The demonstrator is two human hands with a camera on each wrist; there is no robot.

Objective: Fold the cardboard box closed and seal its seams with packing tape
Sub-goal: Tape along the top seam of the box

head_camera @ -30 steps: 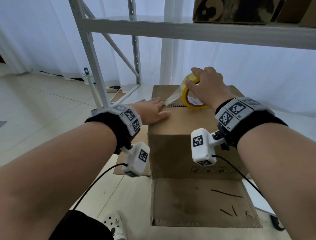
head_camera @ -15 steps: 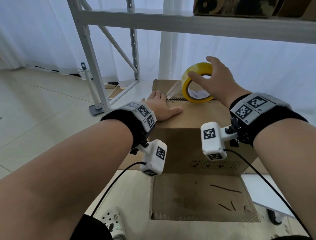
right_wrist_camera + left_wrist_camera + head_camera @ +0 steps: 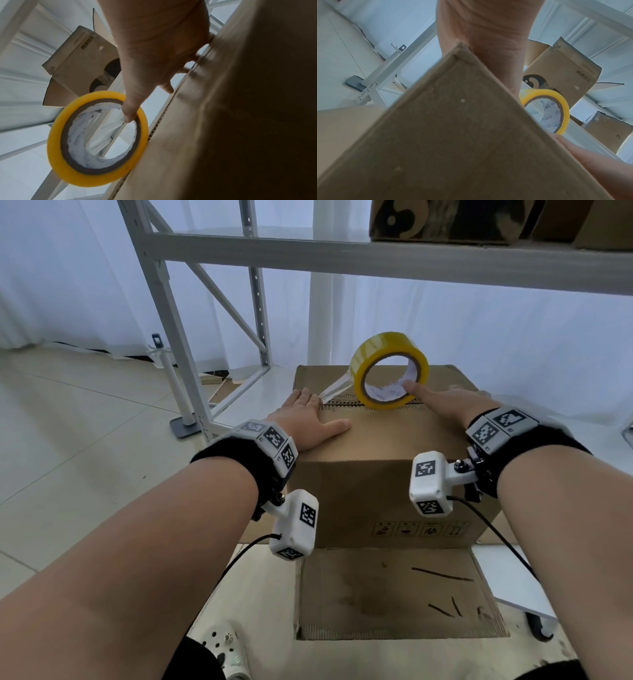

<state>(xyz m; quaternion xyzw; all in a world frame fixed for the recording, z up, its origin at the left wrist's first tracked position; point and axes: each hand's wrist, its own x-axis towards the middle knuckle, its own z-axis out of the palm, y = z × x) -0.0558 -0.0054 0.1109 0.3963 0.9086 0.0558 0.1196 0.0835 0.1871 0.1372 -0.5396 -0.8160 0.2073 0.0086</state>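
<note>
The brown cardboard box (image 3: 376, 440) stands on the floor with its top flaps folded shut; a front flap (image 3: 394, 594) lies flat on the floor. A yellow tape roll (image 3: 387, 350) stands on edge on the top seam (image 3: 342, 404). A clear strip (image 3: 337, 388) runs from it down to the left end of the seam. My left hand (image 3: 308, 419) lies flat on the box top, fingertips at the strip's end. My right hand (image 3: 455, 402) rests flat on the top, one straight finger (image 3: 130, 111) touching inside the roll's core (image 3: 102, 135).
A white metal rack (image 3: 164, 302) stands behind and to the left, its beam (image 3: 376, 258) crossing above the box with cardboard boxes (image 3: 445, 220) on it. A white shoe (image 3: 222, 648) is near the bottom edge. A white board (image 3: 507, 577) lies on the floor at right.
My right hand left the top of the roll and dropped flat onto the box, one finger now in the core. The roll stands on the seam. My left hand stayed pressed down.
</note>
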